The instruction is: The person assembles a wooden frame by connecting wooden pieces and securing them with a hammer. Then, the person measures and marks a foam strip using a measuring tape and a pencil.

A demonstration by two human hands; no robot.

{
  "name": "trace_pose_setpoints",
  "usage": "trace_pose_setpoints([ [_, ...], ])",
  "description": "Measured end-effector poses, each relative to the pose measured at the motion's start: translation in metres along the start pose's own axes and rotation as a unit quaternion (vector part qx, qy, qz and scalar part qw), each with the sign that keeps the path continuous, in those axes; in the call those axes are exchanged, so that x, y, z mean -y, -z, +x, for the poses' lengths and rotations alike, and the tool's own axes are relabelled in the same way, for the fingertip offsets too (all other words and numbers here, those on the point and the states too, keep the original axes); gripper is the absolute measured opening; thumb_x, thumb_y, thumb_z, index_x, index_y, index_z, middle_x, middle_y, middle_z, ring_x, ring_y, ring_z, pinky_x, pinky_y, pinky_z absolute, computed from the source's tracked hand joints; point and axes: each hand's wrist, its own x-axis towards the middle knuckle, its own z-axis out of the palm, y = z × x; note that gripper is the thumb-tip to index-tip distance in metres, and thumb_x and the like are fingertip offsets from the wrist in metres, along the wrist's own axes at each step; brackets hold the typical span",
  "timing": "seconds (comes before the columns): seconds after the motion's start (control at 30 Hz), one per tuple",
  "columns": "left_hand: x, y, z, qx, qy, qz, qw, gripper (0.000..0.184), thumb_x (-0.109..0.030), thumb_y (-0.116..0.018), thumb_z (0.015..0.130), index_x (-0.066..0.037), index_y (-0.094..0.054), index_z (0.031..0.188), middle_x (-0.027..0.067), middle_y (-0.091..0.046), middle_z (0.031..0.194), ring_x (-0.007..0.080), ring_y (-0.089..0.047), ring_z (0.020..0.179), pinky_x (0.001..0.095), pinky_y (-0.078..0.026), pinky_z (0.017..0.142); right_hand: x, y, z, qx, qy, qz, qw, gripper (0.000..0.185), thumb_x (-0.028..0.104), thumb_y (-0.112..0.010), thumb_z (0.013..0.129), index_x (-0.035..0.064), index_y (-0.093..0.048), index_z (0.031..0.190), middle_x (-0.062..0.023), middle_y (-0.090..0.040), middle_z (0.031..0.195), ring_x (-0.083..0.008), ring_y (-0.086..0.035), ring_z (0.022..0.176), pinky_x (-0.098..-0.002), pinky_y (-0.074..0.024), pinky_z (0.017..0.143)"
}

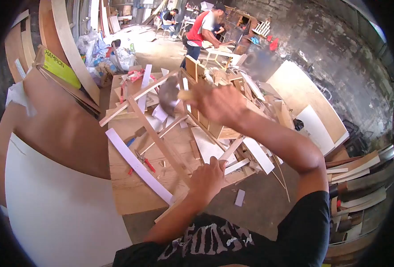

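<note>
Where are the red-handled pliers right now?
In the head view, the red-handled pliers lie left of centre on the wooden tabletop, by the lilac strip, left of the left hand.

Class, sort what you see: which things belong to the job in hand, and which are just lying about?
Likely part of the job:
- wooden frame, under the left hand
- blurred tool, perhaps a hammer, in the raised right hand

Apparently lying about:
- red-handled pliers
- lilac strip
- small lilac block on the floor
- plastic bags
</note>
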Motion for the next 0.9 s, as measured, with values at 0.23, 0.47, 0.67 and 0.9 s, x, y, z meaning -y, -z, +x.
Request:
trace_pose_setpoints([
  [0.23, -0.007, 0.015, -0.010, 0.007, 0.011, -0.048, 0.999, 0.045, -0.043, -0.046, 0.103, 0.000, -0.057, 0.113, 0.0262, -0.066, 0.102, 0.0443, -0.068, 0.091, 0.0540, -0.053, 0.079, 0.020, 0.005, -0.007, 0.118, 0.078, -0.026, 0.990, 0.055, 0.056, -0.036, 0.103, 0.0068, -0.056, 0.115, -0.0171, -0.071, 0.079, -0.0345, -0.072, 0.069, -0.0479, -0.0561, 0.057],
  [0.47, 0.071, 0.089, -0.022, -0.190, -0.187, -0.003, 0.964, 0.044, -0.015, -0.075, 0.081, -0.007, -0.063, 0.123, 0.0238, -0.050, 0.139, 0.0417, -0.046, 0.133, 0.0495, -0.039, 0.109, -0.033, -0.050, -0.003, -0.016, -0.043, -0.024, 0.999, 0.051, 0.058, -0.043, 0.100, 0.0127, -0.058, 0.118, -0.0182, -0.071, 0.082, -0.0379, -0.070, 0.071, -0.0499, -0.0552, 0.060],
  [0.67, 0.151, 0.127, 0.012, -0.114, -0.236, 0.121, 0.957, 0.058, -0.019, -0.082, 0.073, -0.016, -0.066, 0.128, 0.0177, -0.048, 0.144, 0.0380, -0.042, 0.137, 0.0525, -0.032, 0.116, -0.040, -0.054, -0.010, -0.017, -0.094, 0.000, 0.995, 0.048, 0.053, -0.048, 0.099, 0.0082, -0.064, 0.103, -0.0162, -0.072, 0.082, -0.0374, -0.071, 0.072, -0.0491, -0.0551, 0.059],
  [0.9, 0.148, 0.121, 0.061, -0.107, -0.382, 0.058, 0.916, 0.052, -0.021, -0.083, 0.064, -0.016, -0.074, 0.115, 0.0056, -0.061, 0.107, 0.0274, -0.060, 0.110, 0.0432, -0.047, 0.103, -0.064, -0.078, -0.026, -0.038, -0.108, 0.011, 0.993, 0.048, 0.053, -0.049, 0.099, 0.0070, -0.063, 0.103, -0.0175, -0.072, 0.084, -0.0373, -0.070, 0.073, -0.0485, -0.0546, 0.058],
])
